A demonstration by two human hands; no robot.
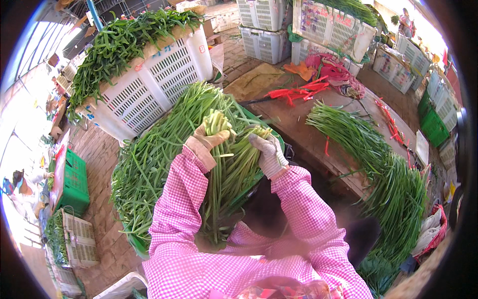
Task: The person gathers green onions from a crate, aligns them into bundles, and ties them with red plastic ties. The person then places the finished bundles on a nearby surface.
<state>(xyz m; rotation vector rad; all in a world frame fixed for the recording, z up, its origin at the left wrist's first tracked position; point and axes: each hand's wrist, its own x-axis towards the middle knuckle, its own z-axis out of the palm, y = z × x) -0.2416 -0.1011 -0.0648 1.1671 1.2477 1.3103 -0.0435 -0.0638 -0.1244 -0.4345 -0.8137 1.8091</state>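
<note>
My left hand (210, 141), in a tan work glove, grips a thick bunch of green leafy stalks (216, 121), probably garlic chives, with the pale cut ends up and the leaves hanging below. Close beside it my right hand (269, 152), in a greyish knit glove, closes on the pale ends of a second bundle of stalks (241, 164). Both hands are above a large heap of loose stalks (157, 168), which fills a green container (137, 244) in front of me. My palms and inner fingers are partly hidden.
A low board table (291, 123) on the right bears red ties (298, 91), a pink cloth (338, 71) and tidy chive bundles (351, 134). Beyond the heap, a white slatted crate (149, 82) overflows with greens. Stacked crates (265, 43) stand behind; a person (405, 24) is far right.
</note>
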